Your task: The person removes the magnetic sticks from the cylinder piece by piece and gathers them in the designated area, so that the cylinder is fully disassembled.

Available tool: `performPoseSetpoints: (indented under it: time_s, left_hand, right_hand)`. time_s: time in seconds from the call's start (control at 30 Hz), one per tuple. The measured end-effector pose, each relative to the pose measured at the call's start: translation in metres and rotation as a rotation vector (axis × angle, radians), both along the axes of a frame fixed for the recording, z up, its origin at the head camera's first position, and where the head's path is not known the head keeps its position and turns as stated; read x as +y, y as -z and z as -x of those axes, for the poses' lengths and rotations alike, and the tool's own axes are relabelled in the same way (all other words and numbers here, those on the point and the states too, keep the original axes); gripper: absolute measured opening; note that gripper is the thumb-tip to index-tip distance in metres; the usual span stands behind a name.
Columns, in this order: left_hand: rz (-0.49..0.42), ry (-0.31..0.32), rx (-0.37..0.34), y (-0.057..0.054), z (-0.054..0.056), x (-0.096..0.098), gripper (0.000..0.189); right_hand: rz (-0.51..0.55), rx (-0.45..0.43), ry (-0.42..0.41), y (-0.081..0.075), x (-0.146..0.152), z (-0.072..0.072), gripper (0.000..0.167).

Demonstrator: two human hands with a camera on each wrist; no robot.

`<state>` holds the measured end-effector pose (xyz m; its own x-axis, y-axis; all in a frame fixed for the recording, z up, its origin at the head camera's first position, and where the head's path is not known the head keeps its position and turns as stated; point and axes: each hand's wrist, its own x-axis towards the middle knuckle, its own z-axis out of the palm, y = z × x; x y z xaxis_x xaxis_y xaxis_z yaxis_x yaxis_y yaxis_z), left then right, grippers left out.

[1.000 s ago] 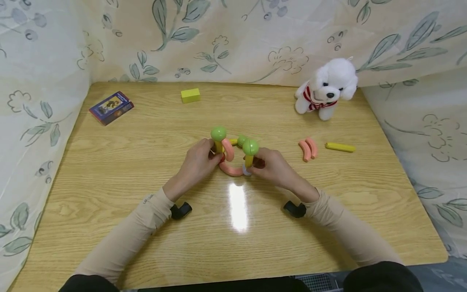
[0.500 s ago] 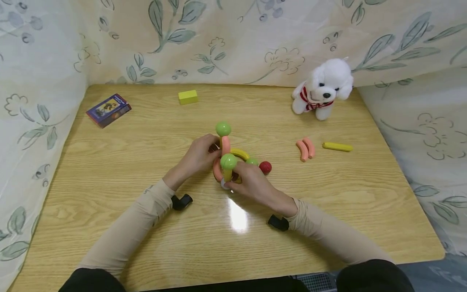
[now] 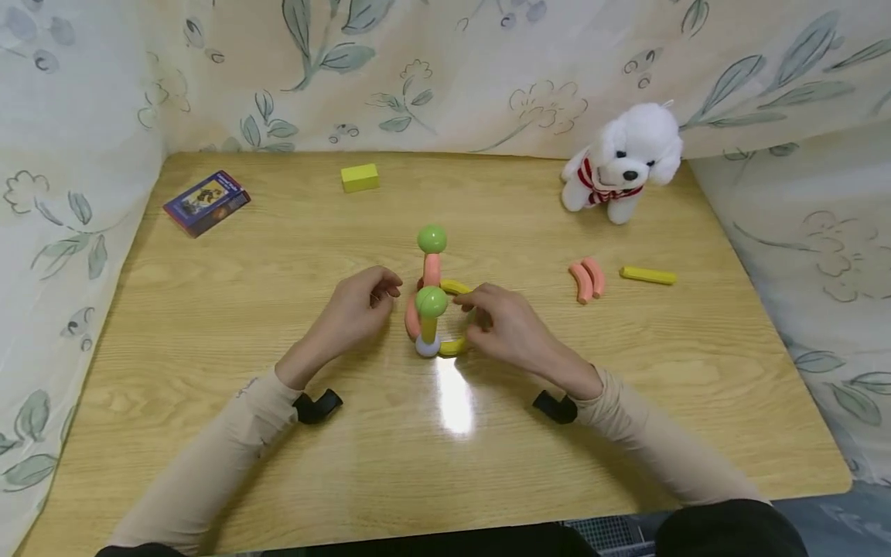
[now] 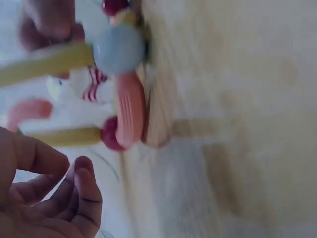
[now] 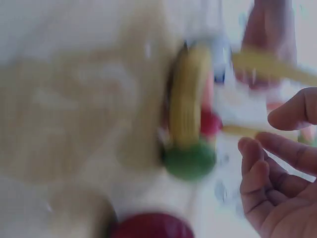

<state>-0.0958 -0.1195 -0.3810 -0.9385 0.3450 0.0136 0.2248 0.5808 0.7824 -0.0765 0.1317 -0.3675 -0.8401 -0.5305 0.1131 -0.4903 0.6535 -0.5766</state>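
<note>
A magnetic-looking ball-and-stick structure [image 3: 413, 316] stands on the table between my hands. Pink and yellow curved rods form its base ring, joined by balls. Two uprights carry green balls; the nearer green ball [image 3: 431, 302] tops a yellow rod [image 3: 428, 330] on a pale ball [image 3: 428, 346]. My left hand [image 3: 358, 305] is just left of it, fingers loosely bent and holding nothing. My right hand [image 3: 511, 325] hovers at the ring's right side, covering part of it; its thumb and fingers are apart and hold nothing. A loose red ball [image 5: 151, 228] lies close by in the right wrist view.
Two pink curved rods [image 3: 582, 282] and a yellow straight rod [image 3: 648, 275] lie to the right. A white plush dog [image 3: 623, 166] stands at the back right. A yellow block [image 3: 360, 178] and a blue card box [image 3: 206, 203] sit at the back left.
The structure has turned, its nearer upright shifting left and towards me. Both hands have let go of it; the left has moved away left, the right has drawn back right.
</note>
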Motion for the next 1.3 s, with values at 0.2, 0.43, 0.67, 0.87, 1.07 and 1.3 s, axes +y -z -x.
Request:
performPoseSetpoints:
  time_s: [0.2, 0.43, 0.67, 0.87, 1.07, 1.3]
  left_hand:
    - [0.013, 0.139, 0.001, -0.009, -0.027, 0.007, 0.031]
    - [0.091, 0.207, 0.009, -0.010, -0.028, 0.017, 0.028]
    - [0.105, 0.179, 0.061, -0.001, -0.023, 0.012, 0.029]
    - [0.110, 0.101, 0.050, 0.003, -0.015, 0.009, 0.031]
    - [0.097, 0.128, -0.022, -0.002, -0.021, 0.011, 0.033]
    - [0.137, 0.121, -0.058, 0.005, -0.037, 0.025, 0.033]
  right_hand:
    - [-0.336, 0.087, 0.162, -0.017, 0.040, 0.002, 0.031]
    - [-0.619, -0.021, 0.143, -0.015, 0.054, -0.011, 0.011]
    - [-0.538, 0.259, 0.247, 0.012, 0.067, 0.010, 0.011]
    - [-0.481, 0.501, 0.410, 0.030, 0.087, 0.028, 0.006]
    - [-0.440, 0.448, 0.345, 0.019, 0.076, 0.030, 0.023]
    - [-0.207, 0.031, 0.076, 0.002, 0.025, 0.038, 0.033]
